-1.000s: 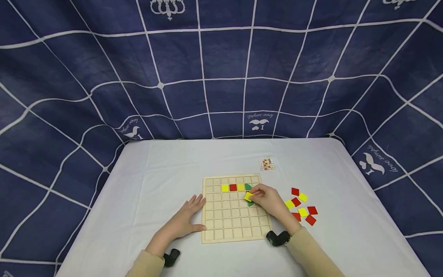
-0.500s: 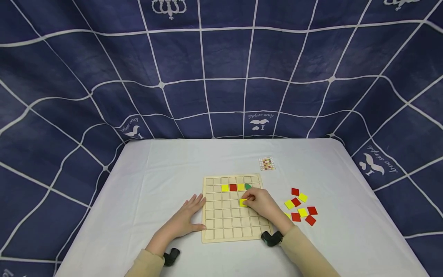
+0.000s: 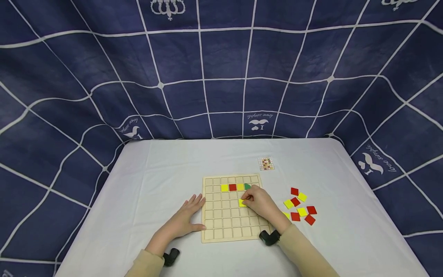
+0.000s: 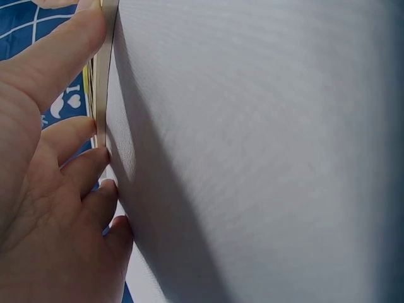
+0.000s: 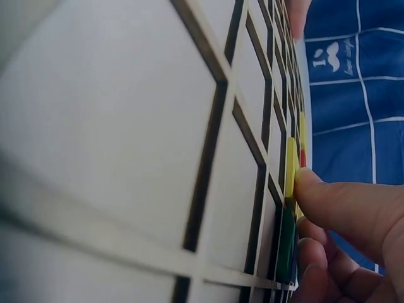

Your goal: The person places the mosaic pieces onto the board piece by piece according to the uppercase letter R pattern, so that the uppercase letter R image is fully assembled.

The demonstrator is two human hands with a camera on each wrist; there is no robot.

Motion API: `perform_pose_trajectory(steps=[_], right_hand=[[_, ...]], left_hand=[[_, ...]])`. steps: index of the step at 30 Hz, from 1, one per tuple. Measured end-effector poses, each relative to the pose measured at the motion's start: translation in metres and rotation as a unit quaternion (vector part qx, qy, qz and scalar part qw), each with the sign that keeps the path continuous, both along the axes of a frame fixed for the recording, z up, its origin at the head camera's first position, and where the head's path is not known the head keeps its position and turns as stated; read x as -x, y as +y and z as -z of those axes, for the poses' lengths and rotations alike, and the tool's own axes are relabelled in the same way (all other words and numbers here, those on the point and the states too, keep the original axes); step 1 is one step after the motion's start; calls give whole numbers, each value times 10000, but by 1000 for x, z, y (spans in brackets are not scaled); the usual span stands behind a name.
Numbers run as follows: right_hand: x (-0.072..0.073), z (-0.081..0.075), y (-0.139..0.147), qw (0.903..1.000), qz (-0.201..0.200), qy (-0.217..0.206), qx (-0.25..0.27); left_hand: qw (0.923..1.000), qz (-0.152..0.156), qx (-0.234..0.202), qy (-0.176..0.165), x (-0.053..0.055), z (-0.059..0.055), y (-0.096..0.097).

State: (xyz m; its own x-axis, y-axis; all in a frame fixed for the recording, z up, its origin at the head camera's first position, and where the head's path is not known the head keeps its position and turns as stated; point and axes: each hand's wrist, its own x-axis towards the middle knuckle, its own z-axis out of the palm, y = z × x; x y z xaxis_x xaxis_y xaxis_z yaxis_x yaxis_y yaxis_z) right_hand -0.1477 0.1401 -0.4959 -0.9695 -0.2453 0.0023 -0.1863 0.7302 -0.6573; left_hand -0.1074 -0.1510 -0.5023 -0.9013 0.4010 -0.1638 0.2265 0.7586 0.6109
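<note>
A wooden grid board (image 3: 223, 223) lies on the white cloth. My right hand (image 3: 263, 204) is over its right part, thumb and fingers at a yellow square tile (image 3: 241, 204) in the board's fourth row. In the right wrist view the thumb presses on that yellow tile's edge, beside a green piece (image 5: 285, 246). Along the second row sit a yellow tile (image 3: 224, 187), a red tile (image 3: 232, 187), another yellow tile (image 3: 240, 186) and a green rounded piece (image 3: 247, 186), partly covered by the hand. My left hand (image 3: 187, 217) lies spread, thumb and fingertips against the board's left edge.
Several loose red and yellow square tiles (image 3: 302, 212) are scattered right of the board, some near the right forearm. A small printed pattern card (image 3: 266, 163) lies behind the board. A dark blue curtain (image 3: 225, 96) with white lines surrounds the table's back and sides.
My right hand has moved left and slightly down with the yellow tile, from above the green pieces to a fourth-row cell. Over the last half second it has barely shifted. The left hand stays put.
</note>
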Motion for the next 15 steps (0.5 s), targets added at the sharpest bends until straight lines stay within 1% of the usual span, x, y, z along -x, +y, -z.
perform_pose_trajectory(steps=[3, 7, 11, 15], right_hand=[[0, -2, 1, 10000, 43, -84, 16], [1, -7, 11, 9991, 168, -265, 296], [4, -13, 32, 9968, 419, -413, 541], [7, -18, 62, 9949, 799, -413, 459]], left_hand=[[10000, -15, 2, 14, -1, 1, 0], [10000, -10, -2, 18, -1, 1, 0], [10000, 8, 2, 12, -1, 0, -1], [10000, 54, -11, 7, 0, -1, -2]])
